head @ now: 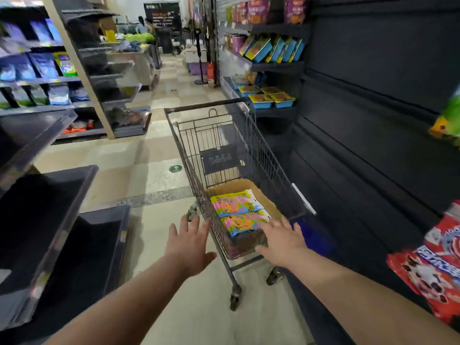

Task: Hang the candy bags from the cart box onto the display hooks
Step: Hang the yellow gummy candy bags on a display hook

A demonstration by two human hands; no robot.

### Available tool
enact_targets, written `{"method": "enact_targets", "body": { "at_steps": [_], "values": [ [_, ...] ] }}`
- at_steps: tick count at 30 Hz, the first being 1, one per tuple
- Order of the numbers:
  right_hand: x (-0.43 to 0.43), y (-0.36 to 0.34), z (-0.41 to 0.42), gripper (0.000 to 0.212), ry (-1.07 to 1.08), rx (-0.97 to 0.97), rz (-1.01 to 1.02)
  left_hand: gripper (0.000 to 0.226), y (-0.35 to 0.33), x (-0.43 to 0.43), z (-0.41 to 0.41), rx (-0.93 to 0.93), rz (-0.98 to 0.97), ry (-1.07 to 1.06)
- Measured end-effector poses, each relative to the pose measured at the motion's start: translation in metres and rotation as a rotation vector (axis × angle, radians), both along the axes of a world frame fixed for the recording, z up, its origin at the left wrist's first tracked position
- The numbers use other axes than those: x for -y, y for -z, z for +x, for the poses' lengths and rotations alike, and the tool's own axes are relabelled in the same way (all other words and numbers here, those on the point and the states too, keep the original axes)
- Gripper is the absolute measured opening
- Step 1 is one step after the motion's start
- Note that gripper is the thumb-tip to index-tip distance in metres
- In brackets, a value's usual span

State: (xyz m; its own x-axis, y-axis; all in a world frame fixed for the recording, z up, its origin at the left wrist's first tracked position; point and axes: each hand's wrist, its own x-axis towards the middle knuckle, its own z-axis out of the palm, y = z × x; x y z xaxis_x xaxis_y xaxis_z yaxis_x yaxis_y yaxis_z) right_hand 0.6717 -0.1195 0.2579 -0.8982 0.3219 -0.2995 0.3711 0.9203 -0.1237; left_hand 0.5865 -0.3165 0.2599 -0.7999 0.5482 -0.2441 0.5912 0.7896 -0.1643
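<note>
Wire cart, cardboard box of candy bags inside.

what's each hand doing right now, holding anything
Left hand: open, fingers spread, holding nothing, beside the cart.
Right hand: open, holding nothing, stretched toward the candy bags.

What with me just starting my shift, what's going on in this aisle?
A person reaches both open hands toward a shopping cart. The right hand hovers at the near edge of the cardboard box holding colourful candy bags; the left hand is just outside the cart's side. Neither holds a bag yet.
</note>
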Motion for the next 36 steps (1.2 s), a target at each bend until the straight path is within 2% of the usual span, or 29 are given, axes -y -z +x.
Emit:
{"method": "enact_targets", "body": {
  "at_steps": [6, 15, 19, 25, 33, 36],
  "values": [
    [-0.064, 0.009, -0.065, 0.062, 0.005, 0.007, -0.038, 0.086, 0.007, -0.072, -0.066, 0.022, 0.006, 0.047],
    [-0.107, 0.023, -0.106, 0.06, 0.043, 0.071, -0.073, 0.086, 0.025, -0.124, -0.133, 0.071, -0.027, 0.091],
    [-0.118, 0.037, -0.122, 0.066, 0.105, 0.141, -0.092, 0.087, 0.047, -0.143, -0.164, 0.126, -0.072, 0.138],
    [-0.136, 0.068, -0.163, 0.06, 0.247, 0.147, -0.183, 0.084, 0.086, -0.184, -0.232, 0.216, -0.138, 0.234],
    [-0.143, 0.127, -0.247, 0.055, 0.437, 0.306, -0.28, 0.084, 0.136, -0.234, -0.348, 0.354, -0.222, 0.376],
    [-0.137, 0.157, -0.269, 0.06, 0.498, 0.37, -0.366, 0.083, 0.161, -0.242, -0.383, 0.396, -0.262, 0.401]
  ]
}}
